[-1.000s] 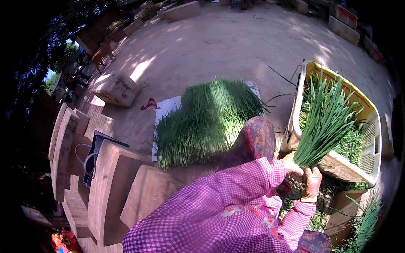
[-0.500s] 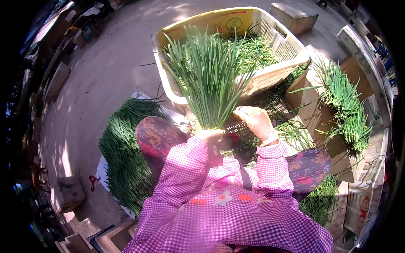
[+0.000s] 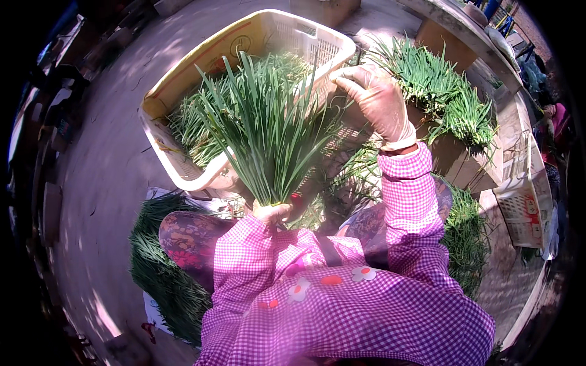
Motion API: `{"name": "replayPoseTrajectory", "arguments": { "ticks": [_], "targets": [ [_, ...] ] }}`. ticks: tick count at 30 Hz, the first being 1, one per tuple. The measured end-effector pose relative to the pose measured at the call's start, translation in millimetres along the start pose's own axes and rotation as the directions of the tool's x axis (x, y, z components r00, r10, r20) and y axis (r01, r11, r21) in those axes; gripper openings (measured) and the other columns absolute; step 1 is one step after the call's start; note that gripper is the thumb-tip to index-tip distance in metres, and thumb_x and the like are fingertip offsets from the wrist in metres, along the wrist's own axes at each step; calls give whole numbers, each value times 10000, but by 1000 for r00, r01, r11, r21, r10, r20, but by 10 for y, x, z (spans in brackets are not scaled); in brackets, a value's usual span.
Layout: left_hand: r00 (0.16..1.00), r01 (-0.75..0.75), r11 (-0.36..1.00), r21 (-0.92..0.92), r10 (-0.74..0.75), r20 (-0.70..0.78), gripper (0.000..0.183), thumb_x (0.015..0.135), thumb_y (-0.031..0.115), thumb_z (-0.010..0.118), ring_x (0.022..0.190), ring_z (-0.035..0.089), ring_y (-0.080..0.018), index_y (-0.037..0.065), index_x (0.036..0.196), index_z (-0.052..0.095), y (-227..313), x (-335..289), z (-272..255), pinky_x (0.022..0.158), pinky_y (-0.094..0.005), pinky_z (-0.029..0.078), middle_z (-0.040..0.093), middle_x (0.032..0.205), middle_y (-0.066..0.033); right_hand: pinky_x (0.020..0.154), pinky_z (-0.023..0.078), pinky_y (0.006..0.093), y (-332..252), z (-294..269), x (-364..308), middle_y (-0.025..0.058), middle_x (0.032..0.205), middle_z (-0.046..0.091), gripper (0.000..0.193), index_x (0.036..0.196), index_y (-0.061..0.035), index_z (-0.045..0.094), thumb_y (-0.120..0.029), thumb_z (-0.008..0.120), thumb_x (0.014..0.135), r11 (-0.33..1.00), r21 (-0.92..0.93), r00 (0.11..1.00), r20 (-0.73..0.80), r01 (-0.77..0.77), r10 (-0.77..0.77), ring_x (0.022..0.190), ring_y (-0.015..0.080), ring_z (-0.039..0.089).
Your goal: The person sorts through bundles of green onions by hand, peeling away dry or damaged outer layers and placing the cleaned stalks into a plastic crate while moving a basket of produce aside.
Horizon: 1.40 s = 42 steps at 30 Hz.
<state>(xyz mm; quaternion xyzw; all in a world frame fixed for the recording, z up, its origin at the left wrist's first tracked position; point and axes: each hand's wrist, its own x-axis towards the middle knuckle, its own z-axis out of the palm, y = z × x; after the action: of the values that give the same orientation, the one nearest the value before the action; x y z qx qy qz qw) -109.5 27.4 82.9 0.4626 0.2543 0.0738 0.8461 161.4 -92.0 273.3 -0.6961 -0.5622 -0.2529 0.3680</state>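
Observation:
A fanned bunch of green garlic chives [image 3: 262, 137] stands upright in my left hand [image 3: 273, 212], whose fingers are wrapped round its base. Raised to the right of the bunch is my gloved right hand [image 3: 383, 110], its thumb and fingertips pinched together. Whatever lies in that pinch is too small to make out. Just beyond the right hand, more chives [image 3: 442, 88] lie in a heap on a boxy support. Behind the held bunch, a large pale plastic crate [image 3: 332, 47] contains loose green leaves [image 3: 285, 66].
A thick pile of chives [image 3: 162, 262] rests on white sheeting beside my left knee. Loose greens [image 3: 467, 241] lie by my right side, near a small white crate [image 3: 517, 207]. Scattered stalks [image 3: 360, 165] lie between the large crate and my lap.
The view has turned right, so the large crate appears farther left. My right hand has lifted away from the bunch toward the heap at the right. The left hand still grips the chives.

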Motion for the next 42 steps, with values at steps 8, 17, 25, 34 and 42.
{"name": "replayPoseTrajectory", "arguments": {
  "ticks": [8, 17, 25, 34, 42],
  "targets": [
    [997, 19, 998, 56, -23, 69, 329, 688, 13, 645, 580, 568, -190, -44, 1001, 563, -2, 18, 37, 502, -289, 463, 602, 747, -112, 849, 423, 391, 91, 232, 135, 25, 843, 626, 174, 848, -126, 648, -250, 675, 729, 938, -14, 895, 305, 347, -326, 917, 223, 580],
    [995, 79, 996, 52, -81, 50, 377, 647, -96, 627, 569, 597, -247, -59, 1015, 552, -101, 88, -36, 497, -318, 496, 625, 779, -185, 962, 318, 412, 489, 698, -243, -5, 955, 608, 209, 949, -166, 614, -258, 637, 763, 945, 184, 810, 487, 272, -328, 996, 190, 547],
    [984, 148, 989, 11, -148, 101, 485, 656, -71, 637, 624, 597, -233, -62, 1123, 507, -105, 151, -76, 484, -303, 482, 615, 806, -180, 870, 383, 363, 485, 738, -361, 17, 828, 565, 126, 798, -143, 596, -238, 662, 746, 731, 639, 842, 512, -240, -171, 871, 203, 554],
    [994, -22, 995, -97, 32, 104, 351, 693, -50, 675, 684, 606, -184, -21, 1031, 582, -185, 195, -150, 589, -275, 504, 632, 845, -109, 798, 448, 336, 491, 637, -242, 70, 820, 608, 117, 806, -64, 634, -152, 672, 739, 991, 106, 946, 308, 76, -106, 828, 225, 586],
    [999, 38, 998, -50, -39, -30, 238, 715, 20, 692, 621, 630, -184, -12, 944, 636, -181, 124, -158, 475, -294, 526, 651, 764, -100, 809, 462, 319, 1081, 214, -105, 92, 961, 662, 235, 1001, -78, 674, -234, 589, 848, 922, 176, 938, 55, -346, 341, 902, 239, 617]
  ]
}}
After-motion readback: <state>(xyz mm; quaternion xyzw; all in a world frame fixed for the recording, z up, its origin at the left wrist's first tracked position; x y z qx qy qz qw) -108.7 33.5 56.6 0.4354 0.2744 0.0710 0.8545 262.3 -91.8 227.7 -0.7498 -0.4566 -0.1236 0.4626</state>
